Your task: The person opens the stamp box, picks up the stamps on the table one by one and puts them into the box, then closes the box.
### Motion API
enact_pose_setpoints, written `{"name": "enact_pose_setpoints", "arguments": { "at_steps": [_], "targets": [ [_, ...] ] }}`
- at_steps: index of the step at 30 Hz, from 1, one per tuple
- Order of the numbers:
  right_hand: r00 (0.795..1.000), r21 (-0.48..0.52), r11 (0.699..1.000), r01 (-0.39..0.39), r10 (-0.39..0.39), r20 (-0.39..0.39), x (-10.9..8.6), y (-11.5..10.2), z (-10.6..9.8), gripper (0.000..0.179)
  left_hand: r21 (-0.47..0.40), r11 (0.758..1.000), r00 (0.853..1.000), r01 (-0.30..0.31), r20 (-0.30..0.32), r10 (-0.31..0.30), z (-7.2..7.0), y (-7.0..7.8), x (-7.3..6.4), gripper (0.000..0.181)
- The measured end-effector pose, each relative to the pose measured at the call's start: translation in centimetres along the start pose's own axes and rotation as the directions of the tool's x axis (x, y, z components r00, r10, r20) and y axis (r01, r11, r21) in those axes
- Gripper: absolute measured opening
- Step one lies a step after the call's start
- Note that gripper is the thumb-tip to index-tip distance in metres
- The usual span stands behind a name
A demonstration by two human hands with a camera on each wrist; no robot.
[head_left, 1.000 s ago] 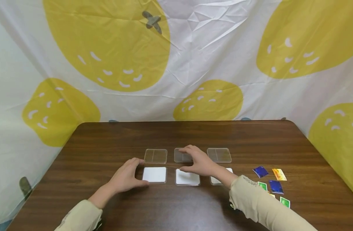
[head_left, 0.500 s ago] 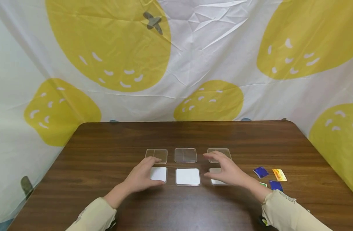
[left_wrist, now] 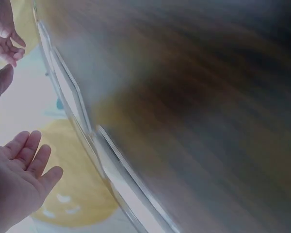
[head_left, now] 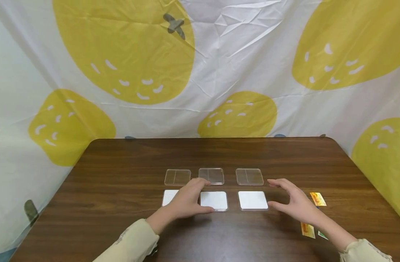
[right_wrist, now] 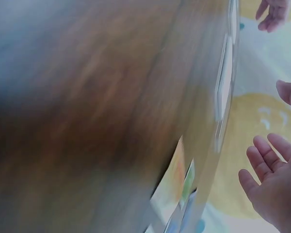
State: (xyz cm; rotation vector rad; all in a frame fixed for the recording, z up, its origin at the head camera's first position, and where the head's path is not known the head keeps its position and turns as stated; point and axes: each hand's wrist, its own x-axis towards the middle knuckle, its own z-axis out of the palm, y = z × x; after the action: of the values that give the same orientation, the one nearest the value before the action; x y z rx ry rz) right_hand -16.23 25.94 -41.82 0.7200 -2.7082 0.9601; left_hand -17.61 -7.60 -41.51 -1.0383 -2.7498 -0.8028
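Observation:
My left hand (head_left: 189,201) hovers between the left white-filled clear case (head_left: 169,196) and the middle white-filled case (head_left: 214,200), thumb and fingers spread apart. It holds nothing and hides part of the left case. To the right of the right white-filled case (head_left: 253,200), my right hand (head_left: 295,203) is in the air with its thumb apart from its fingers. Both palms show bare in the wrist views, the left hand (left_wrist: 24,179) and the right hand (right_wrist: 274,177). Behind the cases lie three flat clear plastic pieces, a left one (head_left: 177,177), a middle one (head_left: 211,176) and a right one (head_left: 250,176).
Small colored cards lie on the right of the brown table (head_left: 154,153), among them an upper orange card (head_left: 318,198), a lower orange card (head_left: 307,230) and a green card (head_left: 322,235). My right forearm covers others. A lemon-patterned cloth (head_left: 210,65) hangs behind the table.
Both hands have moved to the right: the left from beside the left case to between left and middle, the right from over the middle case to beyond the right one. The cases stay put.

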Motion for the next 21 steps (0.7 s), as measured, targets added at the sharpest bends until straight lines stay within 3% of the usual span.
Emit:
{"name": "enact_pose_setpoints", "arguments": {
  "at_steps": [6, 14, 21],
  "targets": [
    [0.998, -0.018, 0.999, -0.035, 0.034, -0.047, -1.5, 0.7, -1.2, 0.057, 0.021, 1.000, 0.998, -0.022, 0.055, 0.020, 0.8, 1.6, 1.8, 0.068],
    [0.996, 0.006, 0.998, -0.068, 0.068, -0.052, -2.3, 1.4, -1.5, 0.056, 0.076, 0.997, 0.995, -0.005, 0.102, -0.003, 1.7, 2.7, 3.4, 0.067],
    [0.995, 0.026, 0.999, -0.044, 0.046, -0.090, -2.5, 1.6, -1.2, 0.056, 0.106, 0.993, 0.990, -0.047, 0.135, 0.033, 3.3, 3.7, 4.5, 0.061]
  ]
}}
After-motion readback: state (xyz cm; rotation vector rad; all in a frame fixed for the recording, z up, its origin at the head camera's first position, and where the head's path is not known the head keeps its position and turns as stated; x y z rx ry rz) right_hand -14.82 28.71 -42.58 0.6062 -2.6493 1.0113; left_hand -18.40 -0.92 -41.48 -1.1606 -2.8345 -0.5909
